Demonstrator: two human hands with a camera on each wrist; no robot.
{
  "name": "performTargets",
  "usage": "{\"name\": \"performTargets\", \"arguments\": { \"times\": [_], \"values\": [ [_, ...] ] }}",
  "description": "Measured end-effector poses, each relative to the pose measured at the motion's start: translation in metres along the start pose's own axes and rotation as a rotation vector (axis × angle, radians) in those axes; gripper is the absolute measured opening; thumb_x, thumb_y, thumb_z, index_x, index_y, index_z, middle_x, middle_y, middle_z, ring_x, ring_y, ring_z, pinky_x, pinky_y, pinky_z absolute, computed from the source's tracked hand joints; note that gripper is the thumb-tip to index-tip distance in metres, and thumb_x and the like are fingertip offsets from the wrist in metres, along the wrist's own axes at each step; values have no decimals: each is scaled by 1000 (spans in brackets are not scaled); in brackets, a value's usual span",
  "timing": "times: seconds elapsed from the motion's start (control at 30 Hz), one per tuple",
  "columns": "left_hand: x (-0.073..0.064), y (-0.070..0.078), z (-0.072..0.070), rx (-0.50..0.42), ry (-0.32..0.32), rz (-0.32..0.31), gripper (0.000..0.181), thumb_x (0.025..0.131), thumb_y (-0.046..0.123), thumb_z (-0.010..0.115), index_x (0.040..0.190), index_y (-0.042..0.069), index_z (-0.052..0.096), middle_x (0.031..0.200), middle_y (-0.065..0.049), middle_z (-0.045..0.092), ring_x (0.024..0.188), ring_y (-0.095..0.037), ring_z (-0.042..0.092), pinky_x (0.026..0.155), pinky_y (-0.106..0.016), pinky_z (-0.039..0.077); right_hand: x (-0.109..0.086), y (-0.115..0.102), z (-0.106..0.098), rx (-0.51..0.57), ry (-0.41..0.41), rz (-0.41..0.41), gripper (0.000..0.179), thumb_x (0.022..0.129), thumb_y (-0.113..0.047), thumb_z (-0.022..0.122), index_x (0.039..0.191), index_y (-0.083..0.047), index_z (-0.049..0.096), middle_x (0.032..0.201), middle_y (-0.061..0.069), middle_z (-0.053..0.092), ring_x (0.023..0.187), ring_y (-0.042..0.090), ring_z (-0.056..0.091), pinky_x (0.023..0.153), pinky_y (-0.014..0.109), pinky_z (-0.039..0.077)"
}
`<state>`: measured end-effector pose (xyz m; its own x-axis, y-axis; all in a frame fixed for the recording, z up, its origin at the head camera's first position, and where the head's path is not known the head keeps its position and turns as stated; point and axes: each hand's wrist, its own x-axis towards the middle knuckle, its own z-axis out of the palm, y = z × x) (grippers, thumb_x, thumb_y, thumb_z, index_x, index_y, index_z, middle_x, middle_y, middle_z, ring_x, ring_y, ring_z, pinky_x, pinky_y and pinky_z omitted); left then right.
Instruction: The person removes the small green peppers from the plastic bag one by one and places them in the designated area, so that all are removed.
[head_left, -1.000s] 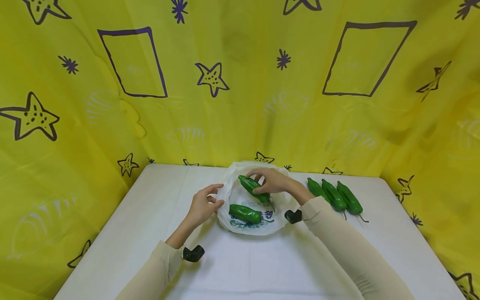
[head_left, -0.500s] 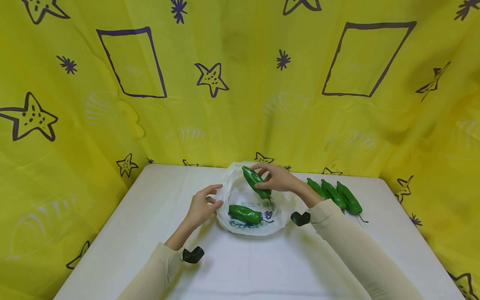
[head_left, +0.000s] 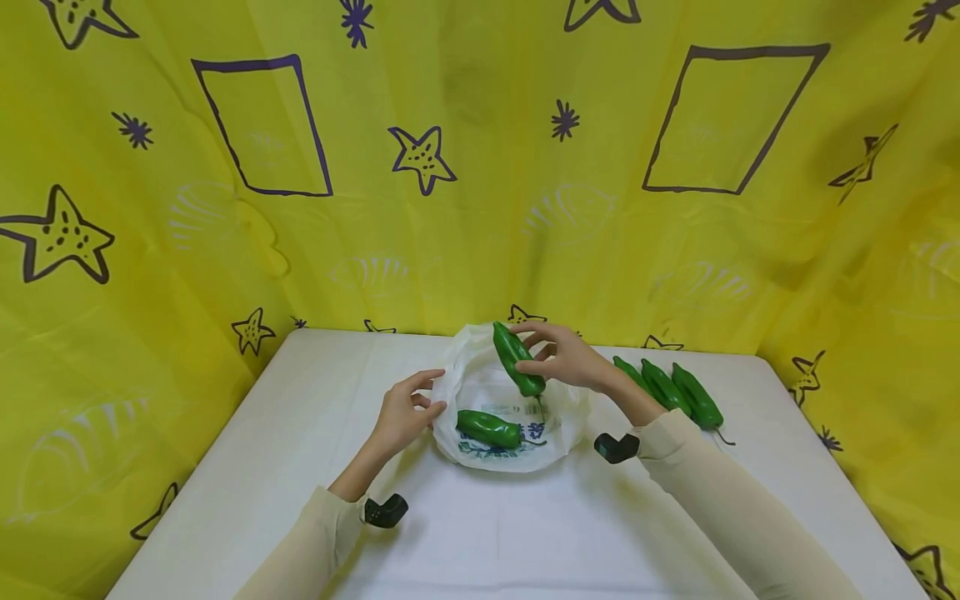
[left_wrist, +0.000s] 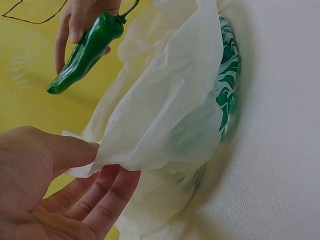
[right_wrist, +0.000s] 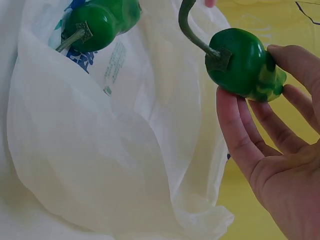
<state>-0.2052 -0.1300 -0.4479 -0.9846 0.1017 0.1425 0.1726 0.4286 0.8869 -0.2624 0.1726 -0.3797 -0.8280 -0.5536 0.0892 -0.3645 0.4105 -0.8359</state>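
Observation:
A white plastic bag with green and blue print stands with its mouth spread in the middle of the table. One green pepper lies inside it, stem to the right. My left hand pinches the bag's left rim between thumb and fingers, plain in the left wrist view. Over the bag's back right part, my right hand grips another green pepper between thumb and fingertips. That pepper is tilted, tip up and stem down. In the right wrist view its stem end is apart from the bag.
Three more green peppers lie side by side on the white table, right of the bag and partly behind my right forearm. A yellow patterned curtain closes off the back and sides.
My right hand has lifted the held pepper up and to the right, and it has turned more upright. The left hand and the pepper in the bag have stayed in place.

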Motion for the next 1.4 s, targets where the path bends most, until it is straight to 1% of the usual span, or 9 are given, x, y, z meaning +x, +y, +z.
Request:
{"name": "performTargets", "arguments": {
  "times": [0.2, 0.27, 0.43, 0.6, 0.73, 0.93, 1.07, 1.2, 1.4],
  "values": [
    [0, 0, 0, 1, 5, -16, 52, 88, -4, 77, 137, 9, 65, 121, -19, 66, 71, -17, 65, 57, -26, 58, -11, 1, -4, 89, 23, 14, 60, 94, -19, 77, 149, -19, 53, 129, 18, 61, 98, 28, 70, 77, 40, 62],
    [-1, 0, -1, 4, 3, -9, 52, 88, -4, 77, 137, 8, 65, 121, -19, 66, 71, -17, 65, 57, -27, 58, -15, 0, -5, 107, 32, 16, 60, 94, -20, 78, 149, -21, 53, 130, 17, 61, 98, 28, 70, 77, 42, 62],
    [0, 0, -1, 3, 2, 7, 51, 88, -5, 76, 136, 7, 65, 120, -20, 66, 70, -17, 65, 56, -29, 58, -25, 0, -7, 130, 52, 34, 60, 93, -22, 79, 148, -24, 54, 130, 15, 61, 101, 27, 71, 80, 42, 61],
    [0, 0, -1, 4, 5, -10, 52, 88, -3, 77, 137, 9, 65, 121, -19, 66, 71, -17, 64, 58, -31, 60, -36, 2, -9, 135, 69, 38, 61, 93, -21, 78, 148, -24, 53, 130, 16, 61, 102, 28, 70, 81, 40, 61],
    [0, -1, 0, 1, 4, -9, 52, 88, -3, 77, 137, 9, 65, 120, -18, 66, 70, -17, 64, 58, -32, 60, -44, 5, -9, 140, 82, 33, 61, 93, -21, 79, 148, -22, 53, 130, 17, 61, 102, 29, 70, 80, 39, 61],
    [0, -1, 0, 1, -4, 0, 52, 88, -3, 77, 137, 8, 65, 121, -19, 66, 70, -17, 64, 57, -28, 59, -57, 11, -11, 94, 109, 35, 61, 92, -22, 79, 147, -21, 53, 131, 14, 61, 106, 27, 69, 82, 37, 60],
    [1, 0, 1, -2, -8, -7, 52, 88, -3, 78, 137, 9, 65, 122, -19, 66, 71, -17, 64, 57, -27, 59, -68, 12, -12, 77, 122, 25, 60, 93, -20, 79, 147, -18, 53, 130, 16, 61, 107, 29, 69, 82, 35, 60],
    [1, -1, 1, -9, -7, 9, 52, 88, -4, 77, 137, 8, 65, 120, -20, 66, 70, -16, 64, 58, -33, 60, -80, 15, -14, 69, 142, 31, 60, 92, -18, 79, 146, -15, 54, 131, 18, 61, 105, 29, 69, 82, 33, 60],
    [1, -2, 1, -24, -6, 15, 51, 88, -5, 76, 136, 7, 65, 119, -20, 66, 69, -16, 65, 59, -39, 61, -96, 21, -16, 31, 178, 51, 60, 91, -20, 80, 145, -17, 55, 127, 16, 63, 100, 25, 71, 78, 36, 60]
  ]
}}
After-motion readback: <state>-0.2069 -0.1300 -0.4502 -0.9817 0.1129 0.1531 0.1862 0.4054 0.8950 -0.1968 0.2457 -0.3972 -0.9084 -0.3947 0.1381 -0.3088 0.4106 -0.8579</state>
